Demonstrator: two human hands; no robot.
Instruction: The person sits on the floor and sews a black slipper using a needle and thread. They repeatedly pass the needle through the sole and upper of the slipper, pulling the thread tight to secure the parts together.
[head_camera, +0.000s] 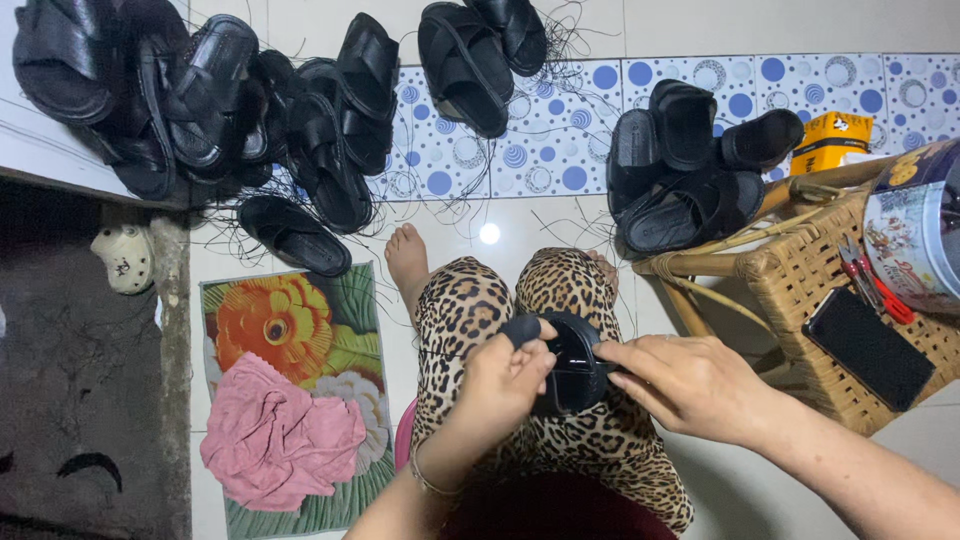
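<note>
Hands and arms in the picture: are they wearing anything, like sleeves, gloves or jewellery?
Both arms are bare, with no sleeves and no gloves. The left hand has a thin bangle round its wrist. The right hand shows no ring, watch or bracelet that I can see.

- The black sandal sits on my lap, over my leopard-print trousers, held between both my hands.
- It is dark all over, with a rounded, ribbed upper turned up toward me; its lower half is hidden behind my fingers.
- Its strap end sticks up at the left, bent over my left thumb.
- It lies roughly upright along my thighs, well apart from the floor.
</note>
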